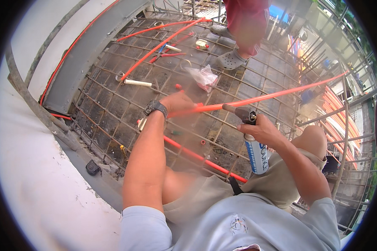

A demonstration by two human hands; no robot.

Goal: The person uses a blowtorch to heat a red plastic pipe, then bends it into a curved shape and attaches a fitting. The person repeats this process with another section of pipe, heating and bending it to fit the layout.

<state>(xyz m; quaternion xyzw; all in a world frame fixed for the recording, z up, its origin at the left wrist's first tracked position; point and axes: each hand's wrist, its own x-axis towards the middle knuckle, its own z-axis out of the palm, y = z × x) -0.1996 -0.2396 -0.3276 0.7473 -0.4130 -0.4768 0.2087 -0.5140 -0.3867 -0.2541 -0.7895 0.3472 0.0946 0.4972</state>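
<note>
My left hand (178, 102), with a watch on the wrist, is closed round a long orange conduit pipe (272, 97) near its left end. The pipe slopes up to the far right. In my right hand (264, 130) is a gas torch (245, 113), gripped just above its white and blue canister (256, 155). The torch's nozzle points left, close to the underside of the pipe. No flame can be made out. Beyond my left hand lie a small red fitting (178, 86) and a crumpled plastic bag (203, 77).
A rebar grid (228, 90) covers the dark deck. Red-handled pliers (165, 55), a white tube (138, 83) and other orange pipes (155, 50) lie on it. A person in grey clogs (231, 60) stands ahead. A tape measure (93, 167) rests by the white wall (67, 196).
</note>
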